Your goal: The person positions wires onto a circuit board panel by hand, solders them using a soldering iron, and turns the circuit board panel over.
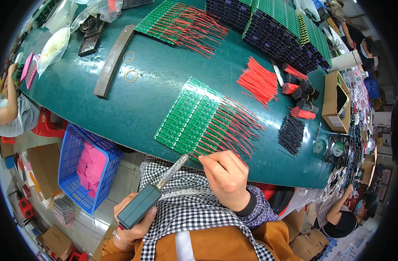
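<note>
My left hand (142, 227) is closed around the dark green handle of a soldering iron (140, 206). The iron's tip touches or nearly touches the near edge of a green circuit board panel (183, 115) on the table. Beside the tip, my right hand (227, 179) pinches a thin wire, its end at the panel's near corner; the fingers hide most of it. Red and black wires (233, 124) fan out from the panel's right side. To the right lie loose red wires (260, 81) and a pile of black wires (291, 135).
A second wired panel (164, 21) and tall stacks of boards (273, 26) stand at the back. A metal bar (114, 61) and two rubber bands lie left. Bundled wires (304, 93), a cardboard box (337, 102) and a solder reel (338, 148) are right. Other people work nearby.
</note>
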`<state>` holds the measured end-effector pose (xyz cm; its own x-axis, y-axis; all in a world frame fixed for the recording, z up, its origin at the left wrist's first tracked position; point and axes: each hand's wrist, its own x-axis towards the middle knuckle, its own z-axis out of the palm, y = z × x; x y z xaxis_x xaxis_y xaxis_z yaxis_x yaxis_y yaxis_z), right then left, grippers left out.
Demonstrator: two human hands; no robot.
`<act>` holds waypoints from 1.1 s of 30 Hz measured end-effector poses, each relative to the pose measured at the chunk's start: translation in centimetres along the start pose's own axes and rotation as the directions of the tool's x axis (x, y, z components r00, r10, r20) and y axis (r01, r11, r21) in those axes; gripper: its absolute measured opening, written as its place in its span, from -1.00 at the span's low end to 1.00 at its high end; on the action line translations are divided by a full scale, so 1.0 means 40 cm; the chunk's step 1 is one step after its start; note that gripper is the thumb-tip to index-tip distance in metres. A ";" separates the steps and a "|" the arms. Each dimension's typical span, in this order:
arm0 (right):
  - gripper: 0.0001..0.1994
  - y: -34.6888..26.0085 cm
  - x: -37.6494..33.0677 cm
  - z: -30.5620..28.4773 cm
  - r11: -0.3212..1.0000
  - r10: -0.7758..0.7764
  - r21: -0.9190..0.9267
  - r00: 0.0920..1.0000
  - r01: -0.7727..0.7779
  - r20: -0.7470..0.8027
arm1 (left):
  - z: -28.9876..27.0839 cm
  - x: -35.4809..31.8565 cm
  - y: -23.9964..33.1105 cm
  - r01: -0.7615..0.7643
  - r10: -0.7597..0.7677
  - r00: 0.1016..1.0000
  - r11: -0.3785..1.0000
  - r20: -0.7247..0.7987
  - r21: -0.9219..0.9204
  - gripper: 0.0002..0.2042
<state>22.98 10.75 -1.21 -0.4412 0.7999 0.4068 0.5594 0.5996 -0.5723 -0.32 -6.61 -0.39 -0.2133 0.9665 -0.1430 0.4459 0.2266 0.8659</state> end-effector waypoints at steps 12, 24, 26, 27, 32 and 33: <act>-0.76 0.001 0.001 0.003 1.000 -0.006 -0.009 1.000 0.006 -0.009 | -0.003 -0.007 -0.004 -0.040 0.041 0.999 0.999 -0.033 0.021 -0.74; -0.75 -0.003 0.003 0.001 1.000 -0.007 -0.019 1.000 0.007 -0.009 | -0.008 -0.013 -0.008 -0.012 0.013 1.000 0.999 -0.004 0.048 -0.72; -0.75 -0.003 0.002 0.002 1.000 -0.007 -0.019 1.000 0.007 -0.009 | -0.009 -0.014 -0.006 -0.002 0.002 1.000 0.999 -0.006 0.043 -0.71; -0.75 -0.003 0.001 0.004 1.000 -0.004 -0.018 1.000 0.004 -0.012 | -0.009 -0.015 -0.005 0.010 -0.009 1.000 0.999 -0.008 0.038 -0.71; -0.77 -0.005 -0.003 0.011 1.000 0.000 -0.013 1.000 0.000 -0.029 | -0.009 -0.024 -0.006 0.034 -0.033 0.999 0.999 -0.025 0.032 -0.70; -0.77 -0.007 -0.004 0.013 1.000 0.003 -0.007 0.999 -0.003 -0.039 | -0.009 -0.026 -0.009 0.029 -0.029 0.999 0.999 -0.029 0.032 -0.70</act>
<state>22.54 10.46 -1.49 -0.4117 0.8021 0.4326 0.5657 0.5971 -0.5687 -0.59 -7.73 -0.38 -0.2510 0.9557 -0.1538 0.4674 0.2588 0.8453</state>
